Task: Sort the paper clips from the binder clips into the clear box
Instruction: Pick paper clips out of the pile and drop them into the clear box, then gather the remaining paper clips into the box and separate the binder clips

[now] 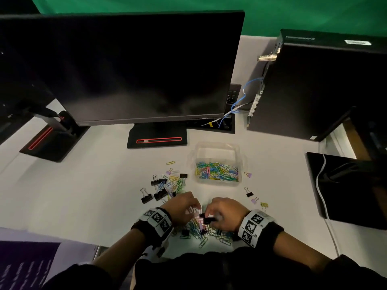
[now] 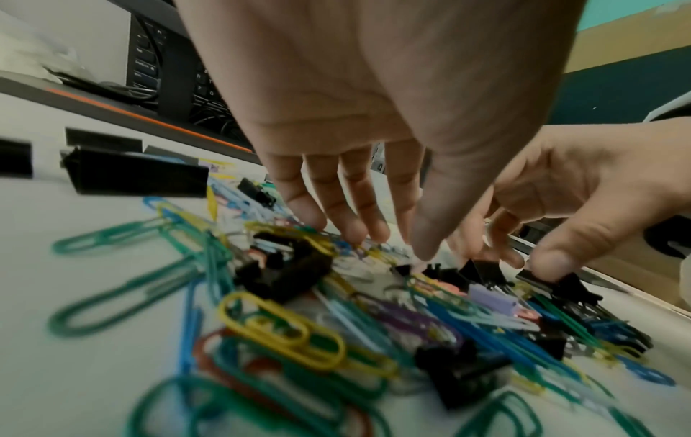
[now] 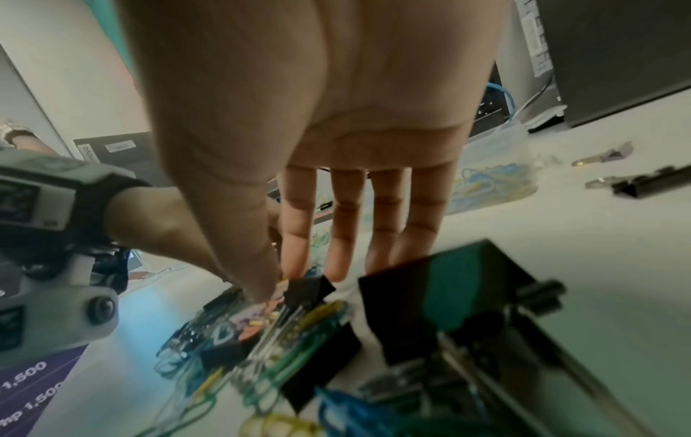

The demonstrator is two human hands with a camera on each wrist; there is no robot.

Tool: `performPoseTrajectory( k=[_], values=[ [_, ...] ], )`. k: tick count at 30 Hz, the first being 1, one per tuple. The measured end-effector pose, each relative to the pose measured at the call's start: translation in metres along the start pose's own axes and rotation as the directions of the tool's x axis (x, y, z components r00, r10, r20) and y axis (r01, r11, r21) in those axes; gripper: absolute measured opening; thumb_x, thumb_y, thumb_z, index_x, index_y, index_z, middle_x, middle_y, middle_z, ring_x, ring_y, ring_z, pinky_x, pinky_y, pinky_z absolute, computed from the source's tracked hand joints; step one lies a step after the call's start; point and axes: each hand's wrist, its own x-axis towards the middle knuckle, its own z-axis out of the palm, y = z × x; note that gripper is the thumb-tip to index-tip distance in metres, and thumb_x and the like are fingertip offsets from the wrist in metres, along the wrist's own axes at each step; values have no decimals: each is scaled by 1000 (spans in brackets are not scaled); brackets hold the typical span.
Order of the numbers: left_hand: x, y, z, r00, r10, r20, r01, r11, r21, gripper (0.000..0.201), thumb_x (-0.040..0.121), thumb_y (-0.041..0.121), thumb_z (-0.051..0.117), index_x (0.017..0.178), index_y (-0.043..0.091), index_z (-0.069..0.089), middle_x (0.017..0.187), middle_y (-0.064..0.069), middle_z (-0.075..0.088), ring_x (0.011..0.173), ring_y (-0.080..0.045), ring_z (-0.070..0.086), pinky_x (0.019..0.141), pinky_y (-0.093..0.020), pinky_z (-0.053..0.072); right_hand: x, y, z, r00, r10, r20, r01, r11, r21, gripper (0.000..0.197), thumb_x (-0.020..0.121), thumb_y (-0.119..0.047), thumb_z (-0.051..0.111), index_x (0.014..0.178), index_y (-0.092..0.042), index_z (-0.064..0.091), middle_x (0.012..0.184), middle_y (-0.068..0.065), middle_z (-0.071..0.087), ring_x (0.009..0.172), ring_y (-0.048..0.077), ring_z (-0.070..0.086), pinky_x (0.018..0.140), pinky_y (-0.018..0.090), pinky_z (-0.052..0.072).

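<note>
White desk (image 1: 88, 195) carries two black monitors and a computer tower at the back. Our near pile of paper clips and binder clips (image 1: 201, 231) lies directly under both sets of fingertips. Our right hand (image 1: 227, 213) pinches a small black binder clip (image 3: 307, 288) between thumb and forefinger; the clip sits at the fingertips, atop the pile. Our left hand (image 1: 182, 207) reaches down with straight, spread fingers touching the clips, gripping nothing we can make out. Beyond our fingers, slightly right, stands the clear box (image 1: 217, 164), already holding many paper clips. We judge the right hand nearer to it.
</note>
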Motion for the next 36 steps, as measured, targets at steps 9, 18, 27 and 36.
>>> performPoseTrajectory(
  k=[9,18,27,36],
  values=[
    [3,9,6,999,-49,-15,49,999,1,22,85,25,62,104,14,64,112,-5,58,98,-19,57,80,-22,38,2,2,6,996,91,-14,-90,991,95,20,70,-17,71,90,-18,67,70,-16,56,73,9,54,65,20,39],
    [6,11,11,997,-65,-48,67,997,38,26,92,20,48,115,11,56,117,-11,50,102,-26,55,86,-28,41,1,29,-7,955,235,-179,-179,943,280,20,73,-18,75,91,-12,68,75,-4,60,67,9,54,66,21,47],
    [11,8,4,998,-52,-26,53,998,42,24,89,16,56,111,10,60,113,-9,56,100,-22,56,80,-21,36,-17,75,-16,883,392,-260,-307,899,313,17,83,-16,62,100,-16,64,81,5,63,78,21,58,71,21,37],
    [14,13,2,998,-20,-52,26,994,106,19,85,22,62,101,11,58,114,-4,46,95,-22,55,83,-30,45,-19,77,-16,899,363,-244,-322,927,193,23,82,-10,63,105,-13,66,107,11,58,97,24,58,83,22,40]
  ],
)
